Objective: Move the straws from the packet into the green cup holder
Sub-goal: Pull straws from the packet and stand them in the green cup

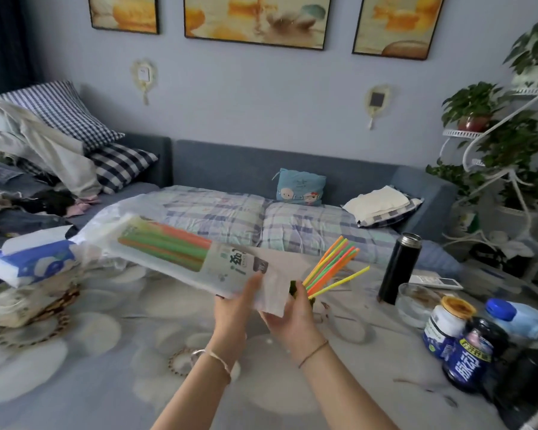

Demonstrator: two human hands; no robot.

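Here, looked down on two bare hands raised over a flower-patterned worktop [106, 352], both forearms cut off by the lower edge.

Held in the left hand [230, 308]: a long, cloudy plastic packet [174, 252], pinched near its open end with the thumb on top and the fingers hidden beneath. Grip closed firmly on it. Slanted up and away to the left, clear of the worktop. Inside, packed straws [165, 243] in orange and green, blurred by the plastic and too tightly bunched to count.

Held in the right hand [292, 311]: the green cup holder [292, 288], almost wholly hidden. Showed only as dark green slivers beside the thumb and past the palm. Grip wrapped round it, fingers out of sight behind.

Fanned up and to the right out of the holder: loose straws [333, 265] in yellow, orange, green and pink, lower ends hidden by the hand. Between the two hands, the packet's white flap, hanging down.

Further right, an upright black flask [399, 268], then a glass dish [416, 302] with contents hard to make out, and bottles [469, 358] partly in shadow. At far left, a blue tissue pack [31, 262].
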